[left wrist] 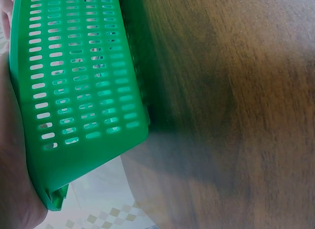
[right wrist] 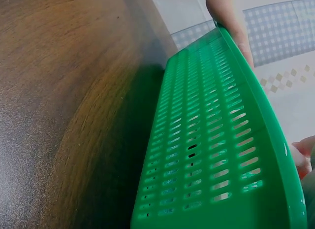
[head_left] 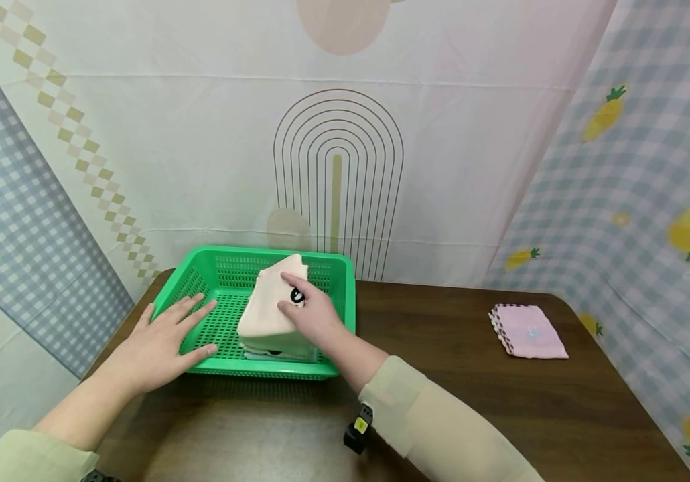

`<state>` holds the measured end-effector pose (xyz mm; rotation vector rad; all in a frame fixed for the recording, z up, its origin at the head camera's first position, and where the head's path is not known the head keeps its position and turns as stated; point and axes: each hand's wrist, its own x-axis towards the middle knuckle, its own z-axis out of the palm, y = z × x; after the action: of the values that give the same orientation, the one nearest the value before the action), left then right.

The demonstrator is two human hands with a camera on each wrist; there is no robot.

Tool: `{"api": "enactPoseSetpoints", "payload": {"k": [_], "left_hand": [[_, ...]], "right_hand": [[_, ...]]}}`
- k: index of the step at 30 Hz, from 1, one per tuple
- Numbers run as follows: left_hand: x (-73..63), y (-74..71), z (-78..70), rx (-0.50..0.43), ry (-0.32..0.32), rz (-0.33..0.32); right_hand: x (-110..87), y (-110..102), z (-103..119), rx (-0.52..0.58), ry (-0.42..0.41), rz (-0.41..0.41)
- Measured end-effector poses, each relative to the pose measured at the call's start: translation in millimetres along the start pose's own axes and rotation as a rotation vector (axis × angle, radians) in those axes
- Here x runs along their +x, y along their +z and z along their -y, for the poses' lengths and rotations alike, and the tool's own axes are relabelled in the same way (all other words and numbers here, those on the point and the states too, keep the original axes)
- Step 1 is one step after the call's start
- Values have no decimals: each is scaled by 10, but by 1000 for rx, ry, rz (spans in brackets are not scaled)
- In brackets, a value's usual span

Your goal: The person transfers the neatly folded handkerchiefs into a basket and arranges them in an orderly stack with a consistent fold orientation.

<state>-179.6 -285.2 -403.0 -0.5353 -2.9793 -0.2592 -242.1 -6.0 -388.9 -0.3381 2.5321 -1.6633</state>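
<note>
A green plastic basket with slotted walls stands on the table. In it lies a stack of folded cloths; the top one is a cream cloth with a small black print, above a pale blue cloth. My right hand rests on the cream cloth, thumb and index finger apart on its upper face; the other fingers are hidden. My left hand lies over the basket's left front corner, fingers straight and spread. The left wrist view shows part of that hand against the basket rim.
A folded pink cloth with a checked edge lies at the right of the brown wooden table. Printed curtains hang behind and at both sides. A small black device is strapped on my right wrist.
</note>
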Motion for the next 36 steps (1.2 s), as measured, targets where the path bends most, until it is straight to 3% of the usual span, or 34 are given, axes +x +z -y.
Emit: {"api": "enactPoseSetpoints", "payload": {"k": [13, 25, 32, 36], "left_hand": [[-8, -18, -4, -12, -3, 8], [5, -22, -7, -11, -2, 22], [-6, -21, -1, -15, -6, 19], [-6, -23, -4, -15, -7, 19]], "right_hand": [[30, -17, -88, -106, 65, 96], [72, -1, -131, -307, 95, 185], [50, 35, -123, -510, 75, 196], [14, 52, -103, -540, 90, 177]]}}
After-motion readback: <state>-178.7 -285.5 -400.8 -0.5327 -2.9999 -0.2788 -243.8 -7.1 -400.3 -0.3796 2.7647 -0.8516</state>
